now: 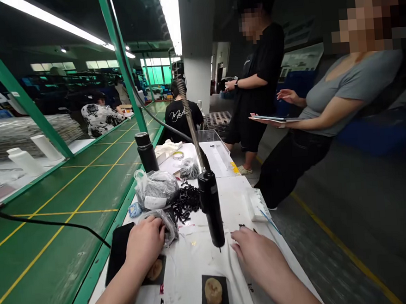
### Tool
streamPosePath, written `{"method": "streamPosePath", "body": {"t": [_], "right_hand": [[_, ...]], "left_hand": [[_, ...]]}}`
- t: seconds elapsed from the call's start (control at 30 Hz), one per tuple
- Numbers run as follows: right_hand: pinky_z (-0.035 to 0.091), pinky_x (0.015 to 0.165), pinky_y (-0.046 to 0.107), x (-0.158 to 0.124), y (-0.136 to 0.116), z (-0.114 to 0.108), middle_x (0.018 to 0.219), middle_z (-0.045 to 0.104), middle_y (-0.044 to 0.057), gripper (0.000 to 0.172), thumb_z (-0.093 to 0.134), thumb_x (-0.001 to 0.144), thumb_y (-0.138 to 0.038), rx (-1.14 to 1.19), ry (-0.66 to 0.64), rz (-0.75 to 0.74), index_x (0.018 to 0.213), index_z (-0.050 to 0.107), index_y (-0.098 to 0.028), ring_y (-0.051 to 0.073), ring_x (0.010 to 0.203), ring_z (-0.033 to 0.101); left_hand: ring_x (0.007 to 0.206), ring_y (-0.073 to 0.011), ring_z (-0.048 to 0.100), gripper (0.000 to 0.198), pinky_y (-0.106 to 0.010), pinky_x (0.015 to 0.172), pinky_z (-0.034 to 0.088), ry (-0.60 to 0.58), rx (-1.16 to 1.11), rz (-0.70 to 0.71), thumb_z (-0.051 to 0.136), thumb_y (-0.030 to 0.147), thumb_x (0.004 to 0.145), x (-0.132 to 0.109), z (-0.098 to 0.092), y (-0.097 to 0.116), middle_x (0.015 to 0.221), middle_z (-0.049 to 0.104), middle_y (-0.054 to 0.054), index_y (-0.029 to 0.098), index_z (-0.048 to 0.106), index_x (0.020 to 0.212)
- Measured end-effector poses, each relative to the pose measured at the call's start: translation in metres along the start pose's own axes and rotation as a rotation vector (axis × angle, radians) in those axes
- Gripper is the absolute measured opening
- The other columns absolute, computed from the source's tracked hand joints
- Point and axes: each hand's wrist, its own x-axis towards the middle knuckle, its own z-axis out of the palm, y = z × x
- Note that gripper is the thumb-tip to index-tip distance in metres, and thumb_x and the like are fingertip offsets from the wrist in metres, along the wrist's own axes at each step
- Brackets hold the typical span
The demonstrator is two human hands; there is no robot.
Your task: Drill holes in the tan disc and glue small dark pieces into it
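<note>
My left hand is at the mouth of a small clear plastic bag, its fingers curled onto the plastic; the bag's contents are hidden. Palm down over the right side of the white table, my right hand has its thumb and forefinger slightly apart, with small dark bits just beyond it. Between the hands a black electric screwdriver hangs upright on a coiled spring, its bit pointing down. Below it lies a dark square plate with a tan round piece. A similar tan piece is partly covered by my left forearm.
A pile of black small parts sits beside a larger plastic bag. Left of these are a black phone-like slab, a black bottle and a green conveyor belt. A white box stands right; two people stand beyond.
</note>
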Motion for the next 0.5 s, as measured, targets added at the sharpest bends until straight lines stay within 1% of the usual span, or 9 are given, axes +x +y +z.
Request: {"method": "streamPosePath", "body": {"t": [0.07, 0.1, 0.17, 0.3, 0.4, 0.5], "right_hand": [[0.046, 0.078, 0.038, -0.011, 0.012, 0.011, 0.127, 0.071, 0.013, 0.022, 0.057, 0.108, -0.014, -0.171, -0.038, 0.07, 0.116, 0.077, -0.018, 0.032, 0.109, 0.075], [0.046, 0.079, 0.038, -0.014, 0.017, 0.016, 0.13, 0.069, 0.013, 0.023, 0.056, 0.107, -0.014, -0.218, -0.05, 0.091, 0.119, 0.076, -0.018, 0.032, 0.111, 0.074], [0.047, 0.082, 0.037, -0.015, 0.024, 0.022, 0.13, 0.068, 0.013, 0.026, 0.051, 0.109, -0.011, -0.233, -0.051, 0.105, 0.118, 0.075, -0.018, 0.03, 0.115, 0.073], [0.046, 0.084, 0.038, -0.008, 0.027, 0.029, 0.122, 0.07, 0.01, 0.04, 0.037, 0.109, -0.004, -0.197, -0.043, 0.107, 0.11, 0.074, -0.019, 0.027, 0.112, 0.072], [0.046, 0.086, 0.039, -0.005, 0.026, 0.032, 0.121, 0.071, 0.01, 0.039, 0.037, 0.11, -0.005, -0.176, -0.038, 0.094, 0.11, 0.073, -0.019, 0.028, 0.113, 0.071], [0.047, 0.089, 0.04, -0.006, 0.028, 0.034, 0.121, 0.071, 0.011, 0.034, 0.042, 0.11, -0.007, -0.168, 0.004, 0.056, 0.111, 0.074, -0.02, 0.028, 0.113, 0.071]], "left_hand": [[0.107, -0.0313, 0.074, 0.028, -0.043, 0.086, 0.053, 0.004, 0.001, -0.006, 0.052, 0.029, 0.111, 0.0, -0.001, -0.001, 0.109, 0.076, -0.009, 0.022, 0.077, 0.101], [0.108, -0.0317, 0.074, 0.029, -0.044, 0.087, 0.053, 0.008, 0.001, -0.009, 0.05, 0.03, 0.112, 0.001, -0.001, -0.002, 0.11, 0.076, -0.009, 0.022, 0.076, 0.103], [0.109, -0.0318, 0.073, 0.03, -0.044, 0.089, 0.053, 0.013, 0.0, -0.018, 0.047, 0.03, 0.114, 0.001, -0.001, -0.002, 0.111, 0.075, -0.009, 0.021, 0.074, 0.105], [0.105, -0.029, 0.072, 0.027, -0.042, 0.088, 0.053, 0.033, -0.028, -0.016, 0.046, 0.031, 0.113, -0.006, 0.001, -0.002, 0.112, 0.074, -0.009, 0.021, 0.069, 0.104], [0.095, -0.0264, 0.071, 0.027, -0.04, 0.082, 0.053, 0.124, -0.149, 0.038, 0.047, 0.035, 0.113, -0.024, 0.001, 0.003, 0.107, 0.072, -0.008, 0.023, 0.067, 0.1], [0.087, -0.0241, 0.071, 0.024, -0.036, 0.075, 0.056, 0.284, -0.339, 0.185, 0.049, 0.037, 0.113, -0.054, 0.004, 0.017, 0.101, 0.071, -0.006, 0.025, 0.067, 0.101]]}}
